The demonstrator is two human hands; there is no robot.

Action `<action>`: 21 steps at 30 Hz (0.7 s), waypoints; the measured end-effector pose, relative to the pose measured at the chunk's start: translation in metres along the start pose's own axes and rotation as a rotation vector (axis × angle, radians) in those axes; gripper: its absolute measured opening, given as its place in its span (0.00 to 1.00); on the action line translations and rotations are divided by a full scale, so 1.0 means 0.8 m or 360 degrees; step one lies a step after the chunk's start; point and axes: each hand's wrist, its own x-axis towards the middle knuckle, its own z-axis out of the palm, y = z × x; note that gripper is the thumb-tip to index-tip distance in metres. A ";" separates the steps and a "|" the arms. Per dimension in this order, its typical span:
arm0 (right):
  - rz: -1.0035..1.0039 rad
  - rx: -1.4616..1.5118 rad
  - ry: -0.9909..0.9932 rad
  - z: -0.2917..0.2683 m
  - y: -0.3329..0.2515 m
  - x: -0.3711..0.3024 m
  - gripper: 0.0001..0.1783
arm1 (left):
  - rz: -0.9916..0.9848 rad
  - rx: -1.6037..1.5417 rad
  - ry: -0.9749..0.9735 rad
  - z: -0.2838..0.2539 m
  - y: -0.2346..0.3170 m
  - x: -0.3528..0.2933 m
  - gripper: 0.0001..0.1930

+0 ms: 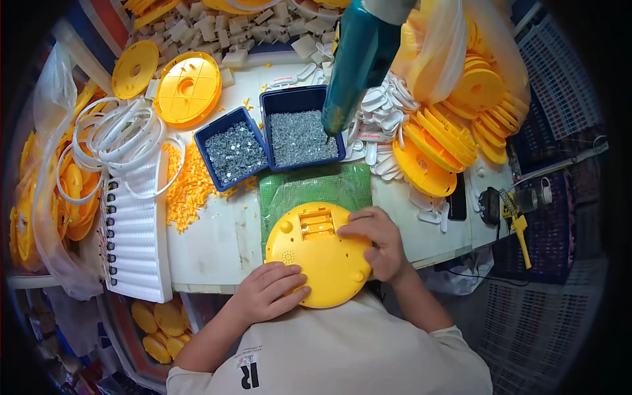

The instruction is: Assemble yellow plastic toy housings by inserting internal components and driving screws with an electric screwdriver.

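A yellow round plastic casing [322,263] lies face down over the table's front edge, close to my body. Its back shows a battery compartment [317,224], a cluster of small speaker holes and several screw holes. My left hand [273,291] holds the casing's lower left rim, fingers on top; its thumb is hidden. On the upper right rim, my right hand [378,242] grips with bent fingers, the fingertips beside the battery compartment. Whether a small part is between those fingers, I cannot tell. Above hangs a teal electric screwdriver [359,66], bit pointing down at the screws.
Two blue bins [263,131] of small screws stand beyond a green mat [316,187]. Small yellow parts [187,187], white rings [125,141] and a white foam tray [135,230] lie left. White handle-like pieces [382,105] and stacked yellow casings [434,151] lie right.
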 end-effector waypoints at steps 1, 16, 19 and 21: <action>-0.0064 -0.0208 -0.0098 0.003 -0.007 0.006 0.36 | 0.0006 0.0013 -0.0012 0.000 0.000 -0.001 0.12; -0.0490 0.0078 -0.0097 0.005 -0.070 0.048 0.29 | -0.0333 -0.0463 0.0557 -0.029 -0.014 0.053 0.28; -0.0717 -0.0232 -0.0017 0.012 -0.087 0.057 0.28 | -0.0522 -0.0594 0.0583 -0.057 -0.012 0.072 0.26; -0.0271 -0.0219 -0.0158 0.013 -0.087 0.063 0.27 | -0.0827 -0.0568 0.0335 -0.078 -0.011 0.083 0.25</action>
